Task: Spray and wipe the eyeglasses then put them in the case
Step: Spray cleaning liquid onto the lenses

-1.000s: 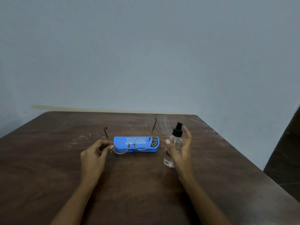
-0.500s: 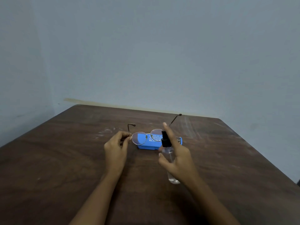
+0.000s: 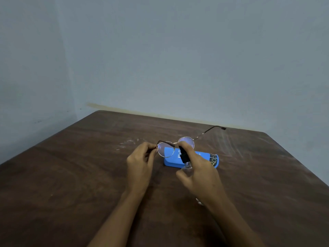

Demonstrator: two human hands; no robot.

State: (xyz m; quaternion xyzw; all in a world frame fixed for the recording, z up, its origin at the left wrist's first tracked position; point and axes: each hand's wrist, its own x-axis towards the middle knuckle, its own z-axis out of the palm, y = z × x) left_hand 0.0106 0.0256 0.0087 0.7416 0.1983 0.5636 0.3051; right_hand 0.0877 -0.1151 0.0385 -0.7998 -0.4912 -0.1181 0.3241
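Both hands have closed in on each other since the earlier frame: spray bottle [image 3: 186,162] is now up right behind the eyeglasses [image 3: 175,146], nozzle nearly at the lenses; before, it sat lower and nearer the body.

Left hand [image 3: 140,164]: pinched shut on the eyeglasses at the left hinge end, thumb and fingertips on the frame edge. Grip there keeps skin off the lenses and leaves both lens faces open to the spray. Temples are unfolded; the far one [image 3: 211,130] sticks out away from the hands, so the frame is held level, lenses facing back toward the person.

Right hand [image 3: 199,175]: wrapped tight around the clear bottle body, index finger on top of the black pump head [image 3: 183,155]. That's a firing grip. Bottle is tilted forward so the nozzle aims at the gap between the two lenses. Cannot tell whether the pump is pressed; no mist visible.

Hands are close but not touching, eyeglasses just beyond the right index finger.

Blue case [image 3: 191,158] lies closed on the table [image 3: 71,175], directly below and behind both hands, partly hidden by the right hand. Parked close so the final drop-in is short. No cloth visible anywhere.

Judgement: spray step in progress, early in task. Wipe and casing not yet done. Risk: overspray lands on the case and table.
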